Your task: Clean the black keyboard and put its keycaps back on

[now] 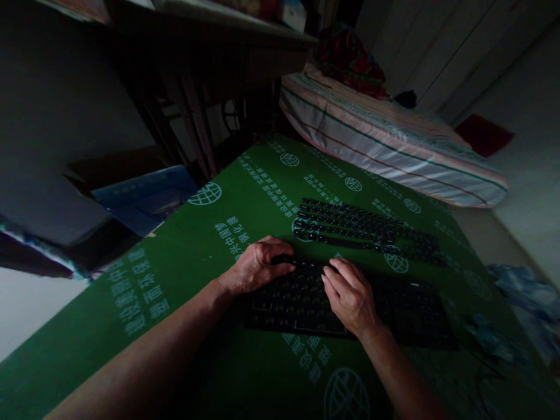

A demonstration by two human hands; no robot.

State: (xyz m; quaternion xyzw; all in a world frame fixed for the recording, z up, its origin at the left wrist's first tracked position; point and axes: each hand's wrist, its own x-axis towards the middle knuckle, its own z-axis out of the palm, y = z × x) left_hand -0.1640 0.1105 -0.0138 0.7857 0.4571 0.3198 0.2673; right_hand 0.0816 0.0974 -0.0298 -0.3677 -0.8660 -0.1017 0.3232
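Note:
A black keyboard (301, 294) lies on the green board in front of me, its key area dotted with small light spots. My left hand (258, 265) is closed around its far left corner, thumb on the near side and fingers over the far edge. My right hand (350, 294) rests over the middle of the keyboard, fingertips pinched together at the top row. Whatever lies between those fingertips is too dark and small to make out. Beyond the keyboard, loose black keycaps (345, 220) are laid out in several rows.
The green board (210, 245) carries white print and globe marks. Crumpled bluish cloth or plastic (494, 338) and a dark cable (481, 373) lie at the right. Behind stand a bed (394, 140) with striped covers and a dark table (219, 46). A blue box (144, 192) sits at the left.

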